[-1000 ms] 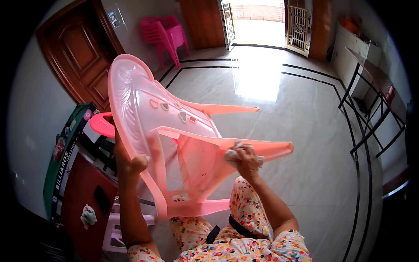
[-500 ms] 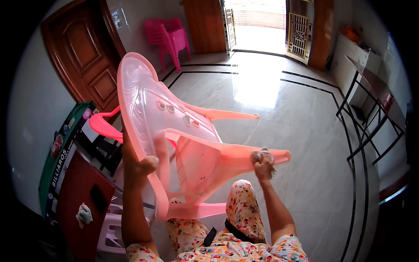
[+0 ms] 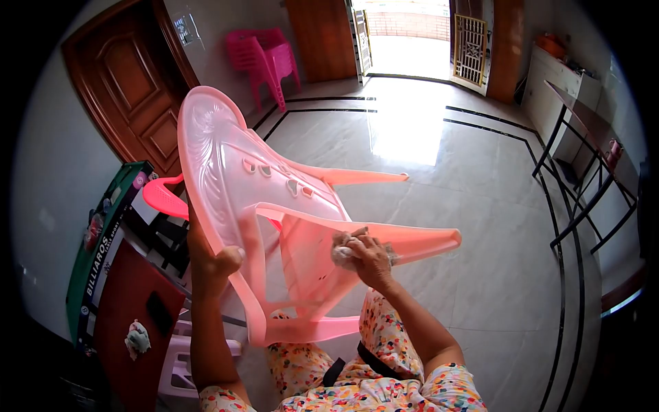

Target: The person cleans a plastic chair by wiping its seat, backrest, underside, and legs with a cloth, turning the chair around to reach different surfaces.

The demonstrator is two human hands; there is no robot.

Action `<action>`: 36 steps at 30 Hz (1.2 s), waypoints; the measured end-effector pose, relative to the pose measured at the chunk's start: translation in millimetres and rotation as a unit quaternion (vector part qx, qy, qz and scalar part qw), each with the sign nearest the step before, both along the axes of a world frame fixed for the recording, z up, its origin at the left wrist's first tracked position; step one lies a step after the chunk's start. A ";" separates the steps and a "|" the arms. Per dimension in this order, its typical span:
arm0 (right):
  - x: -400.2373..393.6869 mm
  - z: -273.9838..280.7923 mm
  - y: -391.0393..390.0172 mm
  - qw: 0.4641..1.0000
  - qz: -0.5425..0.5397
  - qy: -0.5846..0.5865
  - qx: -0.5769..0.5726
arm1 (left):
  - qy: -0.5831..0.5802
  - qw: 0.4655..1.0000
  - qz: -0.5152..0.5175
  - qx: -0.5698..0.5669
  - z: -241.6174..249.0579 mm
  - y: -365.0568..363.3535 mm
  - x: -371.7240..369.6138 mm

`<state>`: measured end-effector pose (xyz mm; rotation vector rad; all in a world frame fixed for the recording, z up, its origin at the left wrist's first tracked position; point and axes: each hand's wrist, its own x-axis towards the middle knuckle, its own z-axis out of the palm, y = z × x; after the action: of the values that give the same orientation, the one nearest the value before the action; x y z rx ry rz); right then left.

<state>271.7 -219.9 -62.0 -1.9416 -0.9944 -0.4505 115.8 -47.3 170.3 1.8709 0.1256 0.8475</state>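
A pink plastic chair (image 3: 226,151) is tilted on its side in front of me, its legs pointing right. My left hand (image 3: 218,264) grips the edge of its backrest, thumb on the near side and the other fingers hidden behind. With my right hand (image 3: 371,262) I press a greyish, crumpled cloth (image 3: 343,253) against the chair's near leg, close to where it meets the seat side. The fingers are bent over the cloth.
A brighter pink chair (image 3: 165,198) stands behind the held one. At left are a dark red table (image 3: 130,295) with a phone (image 3: 159,312) and a crumpled rag (image 3: 137,339), plus a green billiards box (image 3: 103,240). Stacked magenta chairs (image 3: 264,58) stand farther back; a folding table (image 3: 583,117) is at right.
My right hand has slid the cloth left along the chair leg, from near its tip toward the seat. The left hand keeps its hold, and the chair has barely shifted.
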 end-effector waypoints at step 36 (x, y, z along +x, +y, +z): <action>57.2 -74.3 -86.6 0.967 -0.245 -0.013 -0.066 | 0.003 0.999 0.026 0.040 -6.6 10.4 0.7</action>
<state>329.0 -306.4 -136.3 -2.3096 -0.5586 -0.7006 116.6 -36.9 163.6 1.9517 0.1479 0.8942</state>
